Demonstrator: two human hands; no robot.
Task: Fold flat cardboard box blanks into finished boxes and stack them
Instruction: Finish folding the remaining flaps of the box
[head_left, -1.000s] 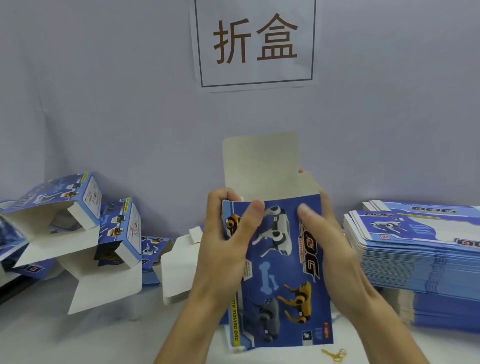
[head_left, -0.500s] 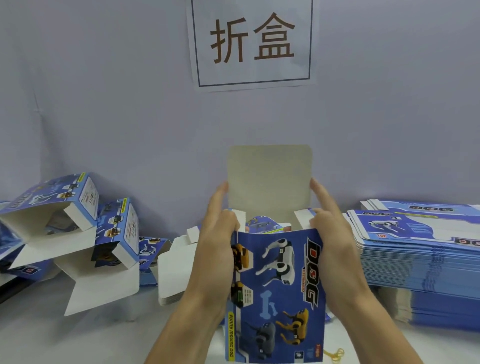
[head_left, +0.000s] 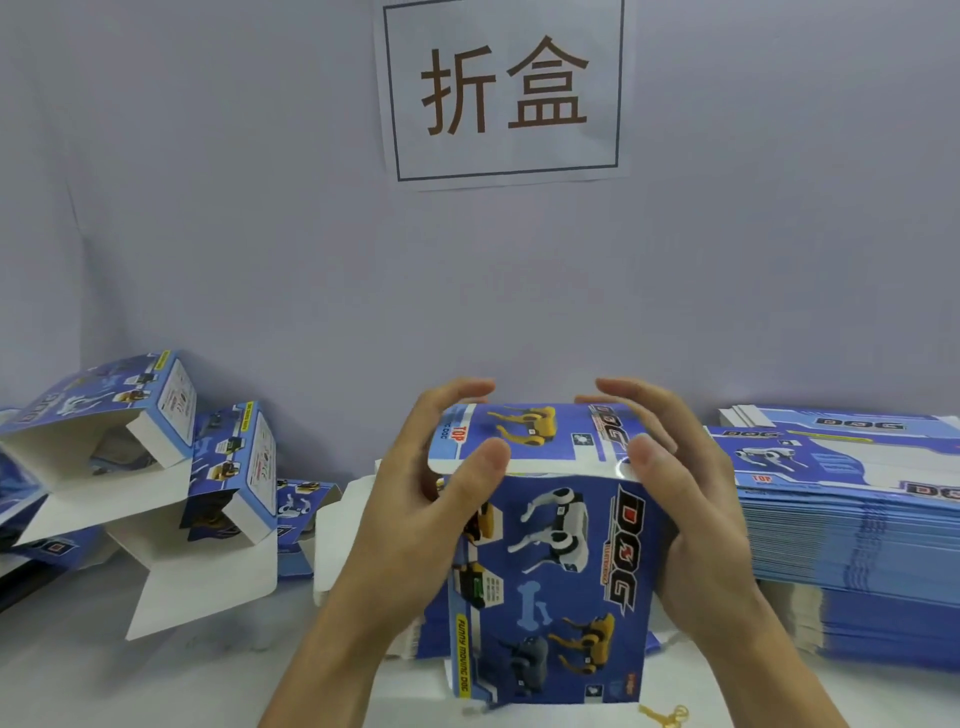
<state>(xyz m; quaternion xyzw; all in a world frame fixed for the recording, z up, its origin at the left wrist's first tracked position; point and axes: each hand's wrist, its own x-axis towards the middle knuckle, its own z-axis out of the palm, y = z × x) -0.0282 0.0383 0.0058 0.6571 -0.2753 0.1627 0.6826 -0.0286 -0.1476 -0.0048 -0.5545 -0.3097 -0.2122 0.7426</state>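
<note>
The blue box (head_left: 550, 561) stands upright at near centre, its top flap (head_left: 524, 434) folded down over the opening, gripped from both sides — left hand (head_left: 426, 499) and right hand (head_left: 691, 499) curled round its upper corners — between folded boxes (head_left: 156, 467) at left and a stack of flat blanks (head_left: 852, 545) at right.

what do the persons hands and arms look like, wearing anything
Both the left hand and the right hand are bare: no gloves, rings, watch or wristbands show. The forearms are bare too, with no sleeve in view down to the bottom edge of the frame. Fingernails look short and unpainted.
</note>
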